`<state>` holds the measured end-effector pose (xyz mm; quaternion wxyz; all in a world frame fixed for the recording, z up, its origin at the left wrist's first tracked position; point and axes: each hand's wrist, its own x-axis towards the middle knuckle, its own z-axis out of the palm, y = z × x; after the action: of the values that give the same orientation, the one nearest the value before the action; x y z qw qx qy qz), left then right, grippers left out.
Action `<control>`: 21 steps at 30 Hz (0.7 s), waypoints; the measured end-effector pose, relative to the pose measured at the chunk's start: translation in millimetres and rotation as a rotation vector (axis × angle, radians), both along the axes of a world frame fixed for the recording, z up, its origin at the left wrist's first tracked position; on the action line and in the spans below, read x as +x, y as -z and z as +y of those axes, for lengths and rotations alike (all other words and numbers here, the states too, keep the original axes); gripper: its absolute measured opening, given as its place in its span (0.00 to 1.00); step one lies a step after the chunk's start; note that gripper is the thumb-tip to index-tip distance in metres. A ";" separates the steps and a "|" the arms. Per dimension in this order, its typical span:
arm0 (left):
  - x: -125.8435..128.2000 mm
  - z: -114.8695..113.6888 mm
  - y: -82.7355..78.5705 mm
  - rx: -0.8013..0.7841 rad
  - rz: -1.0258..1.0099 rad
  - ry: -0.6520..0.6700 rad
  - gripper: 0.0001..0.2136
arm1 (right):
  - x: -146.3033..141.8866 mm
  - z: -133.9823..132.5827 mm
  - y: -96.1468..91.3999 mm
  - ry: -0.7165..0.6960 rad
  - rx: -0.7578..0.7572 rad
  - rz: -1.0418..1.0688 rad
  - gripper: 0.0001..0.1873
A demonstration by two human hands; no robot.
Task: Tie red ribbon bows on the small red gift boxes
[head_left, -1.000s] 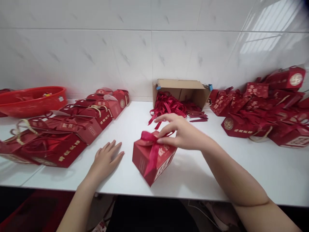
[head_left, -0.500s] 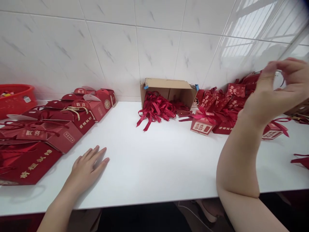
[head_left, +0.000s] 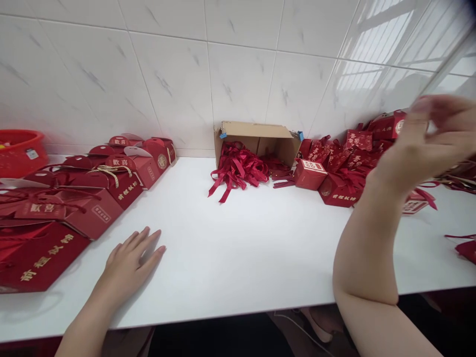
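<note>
My left hand (head_left: 130, 265) lies palm down on the white table (head_left: 230, 253), fingers spread, holding nothing. Beside it on the left stand red gift boxes (head_left: 55, 255) with gold characters and cord handles. My right hand (head_left: 435, 134) is raised at the right edge, thumb and fingers bent toward each other in a pinch; blur hides whether anything is between them. Its elbow rests near the table's front edge. Left of that forearm, a small red box (head_left: 310, 177) lies tipped with its white-labelled face up, next to a larger red box (head_left: 340, 192).
An open cardboard box (head_left: 256, 130) against the tiled wall spills red ribbons (head_left: 241, 168). More red boxes (head_left: 359, 141) are piled at the back right. A red plastic basin (head_left: 22, 156) stands far left. At the right edge lies a red ribboned item (head_left: 466, 250).
The small red box near the cardboard box has tipped over, turning its white label upward. The view has shifted slightly. My left hand rests in the same place; my right hand stays raised, now more blurred.
</note>
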<state>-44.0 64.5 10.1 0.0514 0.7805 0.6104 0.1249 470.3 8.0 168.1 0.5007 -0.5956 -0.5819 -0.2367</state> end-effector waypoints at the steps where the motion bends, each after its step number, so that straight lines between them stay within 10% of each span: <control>1: 0.0 -0.2 -0.2 0.003 -0.002 0.004 0.25 | -0.8 12.9 1.1 0.183 0.092 0.117 0.25; 6: 1.2 -0.8 -2.0 -0.011 -0.010 -0.004 0.25 | -8.2 72.7 56.5 0.353 -0.300 0.227 0.22; 12: 0.7 -1.1 -2.4 -0.017 -0.024 0.005 0.26 | -12.5 68.0 137.7 0.388 -0.572 0.144 0.31; 21: -2.9 1.5 4.3 -0.015 -0.023 -0.007 0.27 | -38.5 44.9 130.5 0.498 -0.466 -0.059 0.17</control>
<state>-46.9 66.0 5.8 0.0638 0.7765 0.6133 0.1295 431.8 52.8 37.7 0.2608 -0.8108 -0.4711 -0.2294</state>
